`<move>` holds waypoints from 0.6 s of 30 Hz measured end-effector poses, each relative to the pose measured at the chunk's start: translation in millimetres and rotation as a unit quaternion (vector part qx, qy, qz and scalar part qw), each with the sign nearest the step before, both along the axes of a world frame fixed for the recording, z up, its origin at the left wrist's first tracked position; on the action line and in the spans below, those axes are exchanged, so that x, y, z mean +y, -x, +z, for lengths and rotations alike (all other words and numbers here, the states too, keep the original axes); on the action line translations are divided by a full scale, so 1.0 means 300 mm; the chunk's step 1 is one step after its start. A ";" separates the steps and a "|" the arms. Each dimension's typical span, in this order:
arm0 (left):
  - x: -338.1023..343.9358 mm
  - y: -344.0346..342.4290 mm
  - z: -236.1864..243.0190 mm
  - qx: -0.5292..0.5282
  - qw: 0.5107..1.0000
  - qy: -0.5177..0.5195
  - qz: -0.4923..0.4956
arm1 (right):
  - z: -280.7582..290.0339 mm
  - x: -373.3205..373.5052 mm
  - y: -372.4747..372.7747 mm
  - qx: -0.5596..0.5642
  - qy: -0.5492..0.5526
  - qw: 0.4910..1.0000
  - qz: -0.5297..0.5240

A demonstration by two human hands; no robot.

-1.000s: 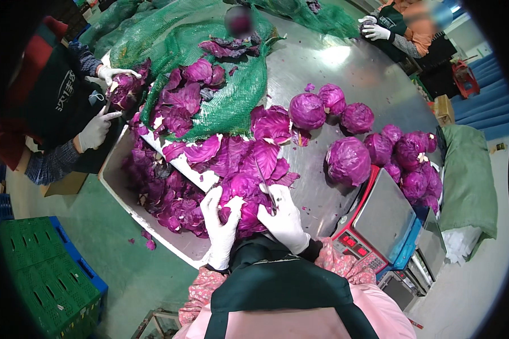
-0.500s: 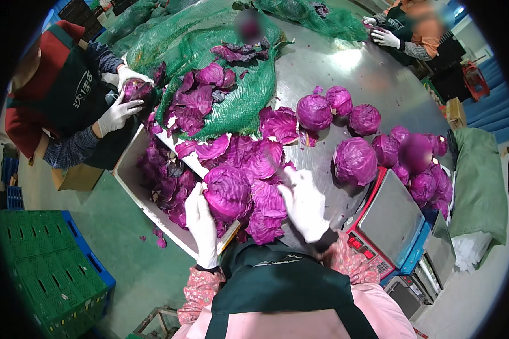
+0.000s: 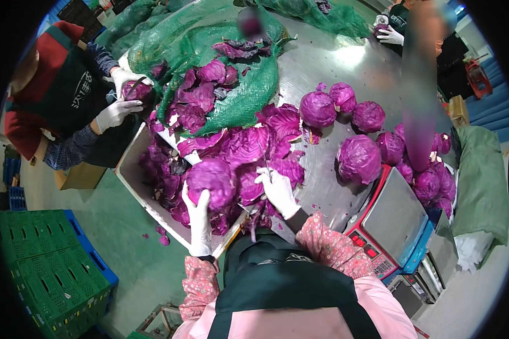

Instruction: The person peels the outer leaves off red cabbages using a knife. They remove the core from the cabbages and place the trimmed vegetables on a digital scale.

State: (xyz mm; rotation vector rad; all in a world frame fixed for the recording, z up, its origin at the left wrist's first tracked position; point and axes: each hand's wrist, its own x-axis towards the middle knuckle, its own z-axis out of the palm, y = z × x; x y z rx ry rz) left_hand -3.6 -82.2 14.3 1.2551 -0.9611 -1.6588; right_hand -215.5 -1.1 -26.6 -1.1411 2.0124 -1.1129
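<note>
The left hand (image 3: 198, 217), in a white glove, clasps a red cabbage head (image 3: 211, 181) from below, holding it over the white tub (image 3: 131, 169) of loose purple leaves at the edge of the steel worktop (image 3: 328, 62). The right hand (image 3: 277, 189) is closed around what looks like a thin knife (image 3: 264, 158), just beside the cabbage.

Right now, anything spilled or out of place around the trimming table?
Yes, minor. A few purple leaf scraps lie on the green floor just below the white bin, outside it. Loose purple crumbs also dot the steel table beside the scale. Nothing else stands out.
</note>
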 end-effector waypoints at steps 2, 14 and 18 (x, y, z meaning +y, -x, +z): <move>-0.011 -0.015 -0.014 0.113 0.992 -0.049 0.006 | -0.036 -0.034 0.053 -0.127 -0.012 0.991 -0.040; -0.053 0.021 0.048 -0.175 0.731 0.535 -0.386 | 0.257 -0.015 0.066 -0.005 0.014 0.997 0.077; -0.005 -0.012 0.075 -0.346 0.725 0.502 -0.321 | 0.224 0.130 0.019 -0.049 -0.045 0.997 0.033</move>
